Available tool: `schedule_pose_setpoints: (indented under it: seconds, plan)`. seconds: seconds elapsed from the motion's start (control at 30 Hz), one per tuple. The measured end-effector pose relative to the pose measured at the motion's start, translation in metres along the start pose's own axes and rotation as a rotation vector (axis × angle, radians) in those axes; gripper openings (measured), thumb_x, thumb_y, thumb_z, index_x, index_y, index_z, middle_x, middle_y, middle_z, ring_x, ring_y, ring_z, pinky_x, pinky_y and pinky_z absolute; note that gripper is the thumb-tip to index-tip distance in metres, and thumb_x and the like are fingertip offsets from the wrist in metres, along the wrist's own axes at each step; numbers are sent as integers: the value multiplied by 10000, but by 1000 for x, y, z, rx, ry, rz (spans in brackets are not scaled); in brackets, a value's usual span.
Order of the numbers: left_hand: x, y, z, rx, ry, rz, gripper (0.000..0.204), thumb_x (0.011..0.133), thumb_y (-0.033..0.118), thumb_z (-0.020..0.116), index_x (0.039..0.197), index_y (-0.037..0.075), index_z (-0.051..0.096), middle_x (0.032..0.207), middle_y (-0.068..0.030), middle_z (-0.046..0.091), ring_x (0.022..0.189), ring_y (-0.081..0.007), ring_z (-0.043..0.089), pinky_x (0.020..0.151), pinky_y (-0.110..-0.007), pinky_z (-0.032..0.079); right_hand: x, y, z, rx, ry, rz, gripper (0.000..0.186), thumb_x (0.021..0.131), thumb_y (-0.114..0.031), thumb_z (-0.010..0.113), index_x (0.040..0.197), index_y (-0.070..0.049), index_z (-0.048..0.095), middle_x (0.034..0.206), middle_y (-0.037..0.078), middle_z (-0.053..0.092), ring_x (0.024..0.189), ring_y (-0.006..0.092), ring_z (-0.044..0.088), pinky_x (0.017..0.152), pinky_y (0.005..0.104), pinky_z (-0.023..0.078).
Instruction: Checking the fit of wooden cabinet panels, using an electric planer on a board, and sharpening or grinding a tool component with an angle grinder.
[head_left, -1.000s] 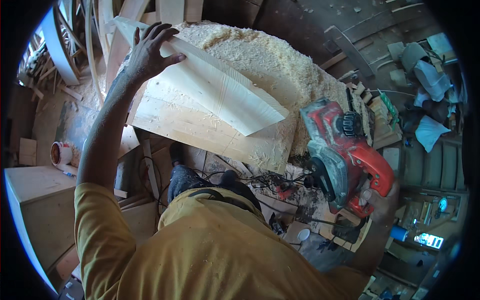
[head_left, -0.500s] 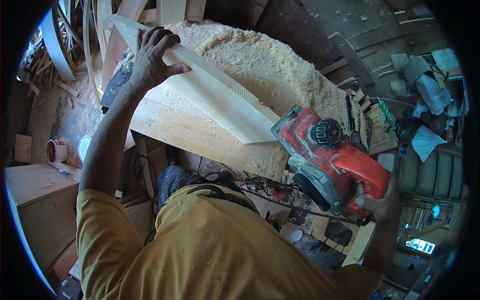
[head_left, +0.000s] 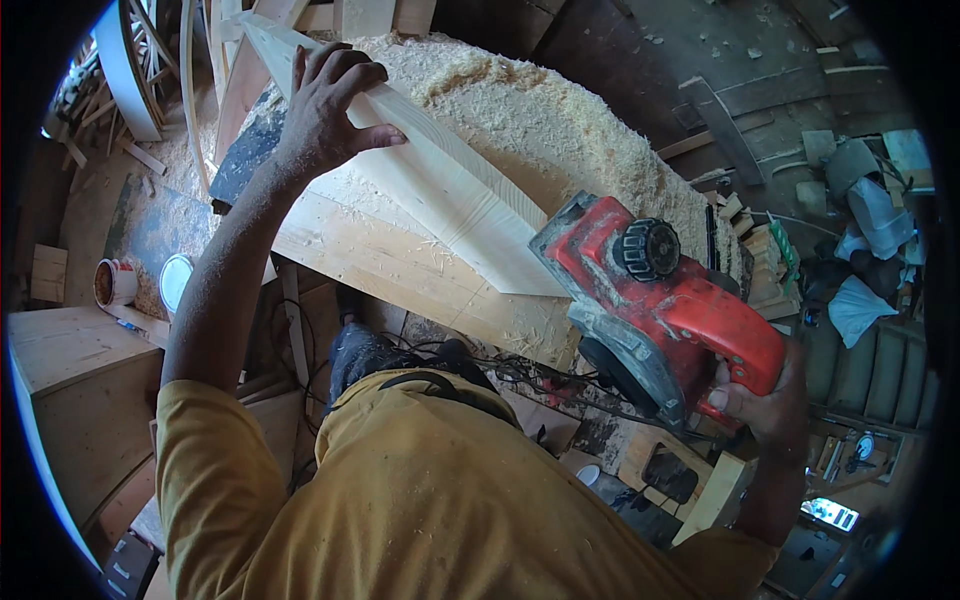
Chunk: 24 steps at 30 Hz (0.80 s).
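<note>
Shifted leftward since the earliest frame, when a gap showed, one red planer (head_left: 650, 300) in the head view, right of centre, now overlaps the lower right end of one pale plank (head_left: 440, 200), which slants from upper left to centre. Two hands show: the right hand (head_left: 765, 400) is clenched around the planer's rear handle, its thumb visible and most fingers hidden; the left hand (head_left: 335, 115), upper left, lies across the plank, fingers over its edge, though I cannot tell whether it grasps or only presses. One wooden bench top (head_left: 360, 245) lies beneath, with one heap of shavings (head_left: 560, 120) along the upper centre. One small bucket (head_left: 116, 283) stands at middle left, and one round white lid (head_left: 176, 280) is partly covered by the left forearm. Whether the planer's sole touches the plank is hidden; cables below are too tangled to count.
</note>
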<state>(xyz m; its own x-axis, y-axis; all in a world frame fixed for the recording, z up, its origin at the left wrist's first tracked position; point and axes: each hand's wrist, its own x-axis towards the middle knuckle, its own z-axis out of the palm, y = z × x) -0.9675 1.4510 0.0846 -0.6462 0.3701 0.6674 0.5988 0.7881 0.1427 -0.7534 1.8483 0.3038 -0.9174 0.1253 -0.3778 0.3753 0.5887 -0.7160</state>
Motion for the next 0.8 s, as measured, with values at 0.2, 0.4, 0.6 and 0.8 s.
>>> schedule_pose_setpoints:
  seconds: [0.2, 0.4, 0.6, 0.8]
  plan:
    - [-1, -2, 0, 2, 10, 11, 702, 590, 650, 688, 1042, 121, 593, 1093, -83, 526, 1188, -292, 394, 1063, -525, 162, 1, 1, 6, -34, 28, -61, 697, 606, -22, 789, 1157, 13, 362, 892, 118, 585, 778, 153, 592, 710, 306, 503]
    - [-2, -2, 0, 10, 11, 3, 715, 579, 663, 690, 1040, 124, 599, 1070, -83, 528, 1188, -287, 388, 1067, -515, 160, 4, -7, 10, -32, 8, -41, 685, 606, -21, 791, 1149, 27, 376, 866, 107, 586, 772, 148, 588, 701, 305, 499]
    - [-2, -1, 1, 23, 2, -1, 720, 581, 681, 678, 1040, 131, 602, 1069, -84, 527, 1188, -286, 386, 1066, -523, 151, 7, -13, 16, -55, 18, -45, 689, 597, 8, 785, 1155, 32, 382, 852, 100, 584, 771, 144, 584, 701, 298, 494]
    - [-3, -3, 2, 25, 15, 3, 725, 585, 698, 662, 1044, 141, 598, 1072, -81, 518, 1184, -290, 386, 1063, -529, 149, 14, -17, 15, -70, -75, -52, 718, 600, 0, 790, 1183, 36, 372, 868, 104, 582, 782, 146, 584, 712, 294, 490]
